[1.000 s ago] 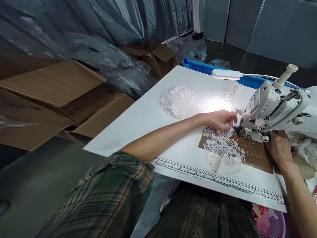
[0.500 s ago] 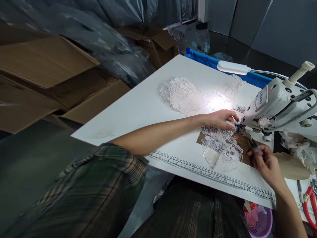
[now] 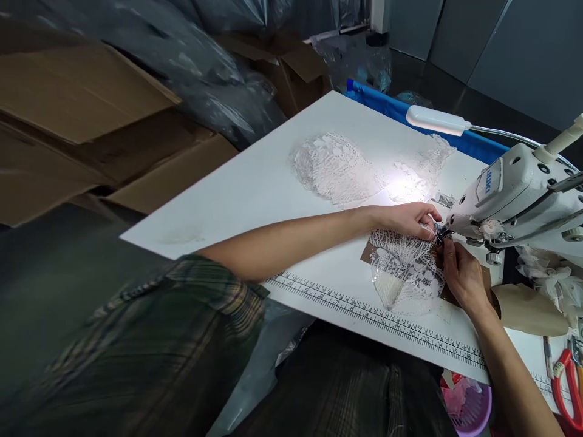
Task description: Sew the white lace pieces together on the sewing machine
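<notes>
White lace fabric [image 3: 401, 273] lies on the table in front of the sewing machine [image 3: 505, 188], its upper edge near the needle area. My left hand [image 3: 407, 220] rests on that edge, thumb and fingers closed on the lace just left of the presser foot [image 3: 441, 233]. Right beside the foot is my right hand [image 3: 464, 276], fingers closed. The dark thread snips it carries are mostly hidden by the fingers and the machine. Under the lace and the right hand shows a brown sheet [image 3: 449, 294].
More white lace [image 3: 337, 167] lies behind my left forearm, under the lamp [image 3: 437, 120]. A printed ruler [image 3: 382, 321] runs along the table's front edge. Red-handled pliers [image 3: 565, 382] lie at the right. A purple basket [image 3: 478, 409] stands below. Cardboard boxes [image 3: 86, 91] stand left.
My right hand has moved up and left with the snips, from over the brown sheet to the presser foot. My left hand stays on the lace. The view has shifted slightly.
</notes>
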A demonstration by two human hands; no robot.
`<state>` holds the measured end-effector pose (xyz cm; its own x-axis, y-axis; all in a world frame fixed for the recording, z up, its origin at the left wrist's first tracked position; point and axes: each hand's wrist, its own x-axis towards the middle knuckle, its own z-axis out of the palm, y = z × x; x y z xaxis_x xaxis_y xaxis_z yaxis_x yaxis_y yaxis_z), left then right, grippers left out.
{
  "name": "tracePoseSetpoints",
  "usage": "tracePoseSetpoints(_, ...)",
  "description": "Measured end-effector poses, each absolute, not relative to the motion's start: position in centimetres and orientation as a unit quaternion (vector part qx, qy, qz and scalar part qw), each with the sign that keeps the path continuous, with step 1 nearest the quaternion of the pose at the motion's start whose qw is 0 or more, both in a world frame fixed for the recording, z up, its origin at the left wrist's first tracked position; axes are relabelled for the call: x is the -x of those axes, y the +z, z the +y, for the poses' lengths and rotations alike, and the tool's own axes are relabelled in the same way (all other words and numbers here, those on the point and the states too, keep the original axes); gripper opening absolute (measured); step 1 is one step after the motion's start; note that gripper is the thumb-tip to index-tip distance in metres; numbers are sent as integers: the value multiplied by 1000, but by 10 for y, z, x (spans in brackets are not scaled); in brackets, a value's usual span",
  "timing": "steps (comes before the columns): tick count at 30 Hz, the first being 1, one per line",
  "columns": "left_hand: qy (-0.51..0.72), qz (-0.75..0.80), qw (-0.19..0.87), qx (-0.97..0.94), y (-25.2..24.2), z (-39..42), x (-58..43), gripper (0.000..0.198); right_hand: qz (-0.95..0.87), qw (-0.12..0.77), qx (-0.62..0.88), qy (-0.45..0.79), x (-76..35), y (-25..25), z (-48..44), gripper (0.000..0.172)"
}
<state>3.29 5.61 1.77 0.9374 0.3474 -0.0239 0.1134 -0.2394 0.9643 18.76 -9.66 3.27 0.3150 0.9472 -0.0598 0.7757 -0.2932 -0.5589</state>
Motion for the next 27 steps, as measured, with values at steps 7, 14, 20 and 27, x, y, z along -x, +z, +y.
tracePoseSetpoints(7,89,172,630,-752,19,54,-35,69,-569,205,783,143,-185,29,-93,87)
tracePoseSetpoints(14,76,195,610,-765,21,52,-36,70,-563,205,796,87,-179,22,-91,75)
tracePoseSetpoints(20,127,162,507,-837,32,56,-28,47,-575,240,774,113,-189,26,-103,67)
tracePoseSetpoints(27,36,321,275,-905,59,58,-14,53,-562,242,788,-65,-232,18,-127,48)
